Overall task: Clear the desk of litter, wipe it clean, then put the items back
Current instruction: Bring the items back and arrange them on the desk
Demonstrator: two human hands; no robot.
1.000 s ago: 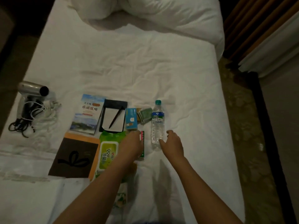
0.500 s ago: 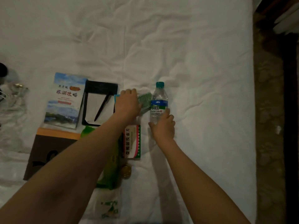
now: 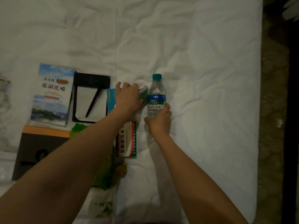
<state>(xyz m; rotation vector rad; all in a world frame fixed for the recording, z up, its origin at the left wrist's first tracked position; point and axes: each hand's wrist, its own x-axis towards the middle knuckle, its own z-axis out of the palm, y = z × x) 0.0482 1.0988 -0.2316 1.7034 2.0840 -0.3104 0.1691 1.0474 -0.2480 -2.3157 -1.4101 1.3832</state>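
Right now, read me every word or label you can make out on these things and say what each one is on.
"旅游攻略": travel booklet, cover title; the smaller lines under it are blurred.
"润田": water bottle label, gripped by the right hand; the small print is unreadable.
Medicine box: large characters, too blurred to read for sure.

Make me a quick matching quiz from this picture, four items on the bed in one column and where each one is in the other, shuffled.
Things:
1. water bottle
2. pen
3. travel booklet
4. medicine box

Places:
A. lying on the white notepad
B. in the grip of the right hand
C. farthest left of the four
D. on the sheet between the two forearms

Pairs: 1-B, 2-A, 3-C, 4-D
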